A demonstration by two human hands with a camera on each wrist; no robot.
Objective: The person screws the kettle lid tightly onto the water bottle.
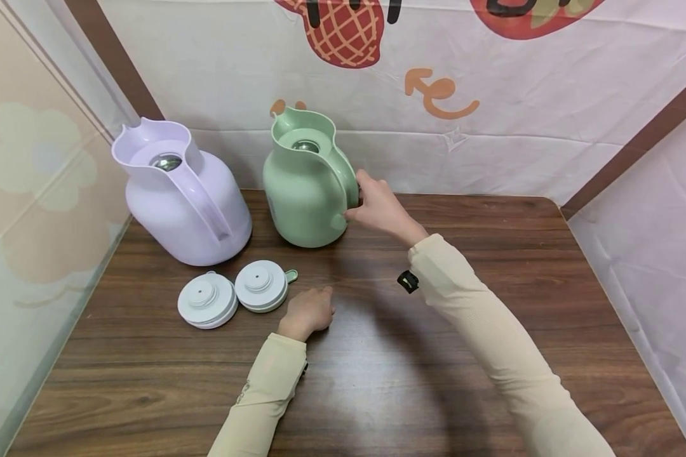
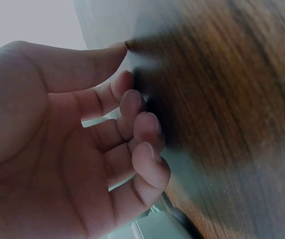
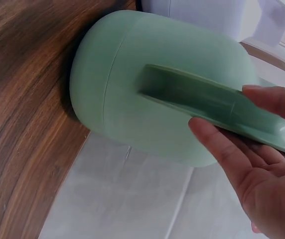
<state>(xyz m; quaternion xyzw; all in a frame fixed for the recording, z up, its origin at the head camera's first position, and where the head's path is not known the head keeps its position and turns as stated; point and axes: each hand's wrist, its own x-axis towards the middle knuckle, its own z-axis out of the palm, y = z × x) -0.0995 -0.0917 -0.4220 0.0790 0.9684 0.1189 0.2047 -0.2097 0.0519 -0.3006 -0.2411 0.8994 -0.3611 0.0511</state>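
A green thermos jug [image 1: 300,203] without its lid stands upright at the back of the table, its silvery inner mouth showing. My right hand [image 1: 382,206] holds its handle [image 3: 207,102]; in the right wrist view the thumb lies on one side and the fingers on the other. Below the jug, my left hand [image 1: 309,312] rests close over the wood with its fingers loosely curled and nothing in them. Just left of that hand sits a white round lid [image 1: 261,285] with a small green tab. A second white lid [image 1: 207,301] lies beside it.
A lilac thermos jug [image 1: 188,203], also lidless, stands to the left of the green one. The brown wooden table [image 1: 491,254] ends at a white printed cloth [image 1: 491,158] behind. A small black clip-like piece [image 1: 408,281] shows beside the right sleeve.
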